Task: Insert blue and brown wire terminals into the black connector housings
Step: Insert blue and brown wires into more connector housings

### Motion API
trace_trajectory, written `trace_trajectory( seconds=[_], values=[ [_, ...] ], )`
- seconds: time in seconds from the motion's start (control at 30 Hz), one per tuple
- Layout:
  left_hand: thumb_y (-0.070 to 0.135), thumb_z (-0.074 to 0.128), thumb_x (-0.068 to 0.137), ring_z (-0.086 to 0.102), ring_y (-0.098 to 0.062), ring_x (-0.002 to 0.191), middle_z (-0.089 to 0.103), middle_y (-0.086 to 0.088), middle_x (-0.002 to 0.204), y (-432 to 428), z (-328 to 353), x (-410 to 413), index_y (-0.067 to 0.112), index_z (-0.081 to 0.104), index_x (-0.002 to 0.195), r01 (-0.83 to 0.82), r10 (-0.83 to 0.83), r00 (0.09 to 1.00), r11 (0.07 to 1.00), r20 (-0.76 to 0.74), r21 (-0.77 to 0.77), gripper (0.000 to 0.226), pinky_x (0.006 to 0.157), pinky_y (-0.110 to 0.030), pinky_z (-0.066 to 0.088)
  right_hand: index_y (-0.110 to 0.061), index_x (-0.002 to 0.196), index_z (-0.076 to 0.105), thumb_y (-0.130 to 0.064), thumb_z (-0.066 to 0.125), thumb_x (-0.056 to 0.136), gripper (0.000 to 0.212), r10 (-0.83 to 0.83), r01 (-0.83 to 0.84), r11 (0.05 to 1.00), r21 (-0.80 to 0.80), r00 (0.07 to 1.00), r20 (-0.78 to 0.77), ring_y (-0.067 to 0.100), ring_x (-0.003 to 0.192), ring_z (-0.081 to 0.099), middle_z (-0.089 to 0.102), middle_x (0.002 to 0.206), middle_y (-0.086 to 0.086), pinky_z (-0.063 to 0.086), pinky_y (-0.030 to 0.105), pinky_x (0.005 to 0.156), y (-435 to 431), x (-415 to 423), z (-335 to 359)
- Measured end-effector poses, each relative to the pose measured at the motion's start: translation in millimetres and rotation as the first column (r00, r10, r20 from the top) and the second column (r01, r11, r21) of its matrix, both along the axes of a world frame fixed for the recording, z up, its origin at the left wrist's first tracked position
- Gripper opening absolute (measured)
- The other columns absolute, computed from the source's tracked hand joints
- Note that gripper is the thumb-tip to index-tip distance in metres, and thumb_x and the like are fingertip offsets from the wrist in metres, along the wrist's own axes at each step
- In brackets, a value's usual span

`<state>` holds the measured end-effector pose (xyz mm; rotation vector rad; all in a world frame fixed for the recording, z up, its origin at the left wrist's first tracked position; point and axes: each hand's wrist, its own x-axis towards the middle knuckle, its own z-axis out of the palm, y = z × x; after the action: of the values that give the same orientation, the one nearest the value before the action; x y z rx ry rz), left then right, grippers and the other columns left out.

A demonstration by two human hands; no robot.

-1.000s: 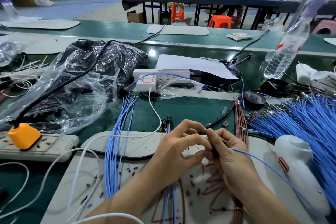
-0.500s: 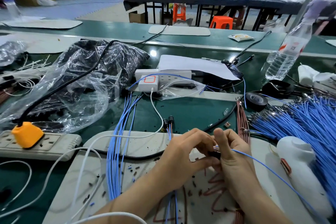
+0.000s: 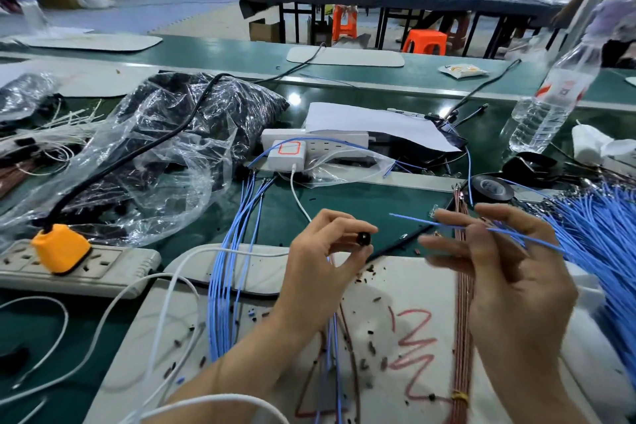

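My left hand (image 3: 321,258) pinches a small black connector housing (image 3: 363,238) between thumb and fingertips, its round opening facing me. My right hand (image 3: 499,268), a hand's width to the right, pinches a single blue wire (image 3: 430,223) whose free end points left toward the housing without touching it. A big pile of loose blue wires (image 3: 599,244) lies at the right. A bundle of brown wires (image 3: 463,313) runs down the white mat (image 3: 395,296) under my right wrist. Finished blue wires (image 3: 234,268) lie left of my left hand.
A clear bag of black housings (image 3: 165,148) sits at the left. A power strip with an orange plug (image 3: 60,248) is at the front left, a white charger (image 3: 287,155) behind. A roll of black tape (image 3: 490,188) and a water bottle (image 3: 547,103) stand at the right.
My hands, joined at the housing before, have drawn apart. The left keeps the black housing and the right now holds a fresh blue wire lifted from the pile.
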<state>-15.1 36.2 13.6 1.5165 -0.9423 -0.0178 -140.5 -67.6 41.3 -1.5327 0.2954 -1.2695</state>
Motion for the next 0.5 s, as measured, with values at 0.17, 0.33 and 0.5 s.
trace_trajectory(
  seconds=[0.17, 0.33, 0.5],
  values=[
    [0.000, 0.075, 0.074, 0.061, -0.004, 0.086, 0.061, 0.007, 0.092, 1.2, -1.9, -1.2, 0.018, 0.068, 0.096, -0.067, 0.061, 0.992, 0.997, 0.113, 0.050, 0.029, 0.076, -0.023, 0.052, -0.039, 0.108, 0.054, -0.027, 0.048, 0.100, 0.015, -0.081, 0.069, 0.947, -0.315, 0.996, -0.026, 0.011, 0.071, 0.071, 0.071, 0.095, -0.012, 0.056, 0.026, 0.060, 16.7, 1.6, -7.5],
    [0.006, 0.076, 0.073, 0.059, -0.001, 0.084, 0.063, 0.011, 0.085, 0.2, -1.5, -2.7, 0.021, 0.061, 0.089, -0.116, 0.110, 0.987, 0.992, 0.119, 0.046, 0.026, 0.074, -0.023, 0.050, -0.042, 0.108, 0.055, -0.034, 0.048, 0.100, 0.014, -0.072, 0.050, 0.935, -0.351, 0.996, -0.049, 0.009, 0.074, 0.071, 0.070, 0.095, -0.016, 0.057, 0.029, 0.059, 20.2, 2.5, -11.5],
    [0.002, 0.076, 0.074, 0.057, -0.001, 0.085, 0.060, 0.009, 0.087, 0.8, -0.4, -3.9, 0.014, 0.063, 0.087, -0.099, 0.081, 0.976, 0.992, 0.203, 0.077, 0.022, 0.073, -0.024, 0.048, -0.042, 0.109, 0.057, -0.028, 0.048, 0.100, 0.018, -0.070, 0.043, 0.923, -0.383, 0.996, -0.055, 0.011, 0.076, 0.071, 0.069, 0.095, -0.013, 0.058, 0.030, 0.061, 22.8, 1.1, -11.7]
  ],
)
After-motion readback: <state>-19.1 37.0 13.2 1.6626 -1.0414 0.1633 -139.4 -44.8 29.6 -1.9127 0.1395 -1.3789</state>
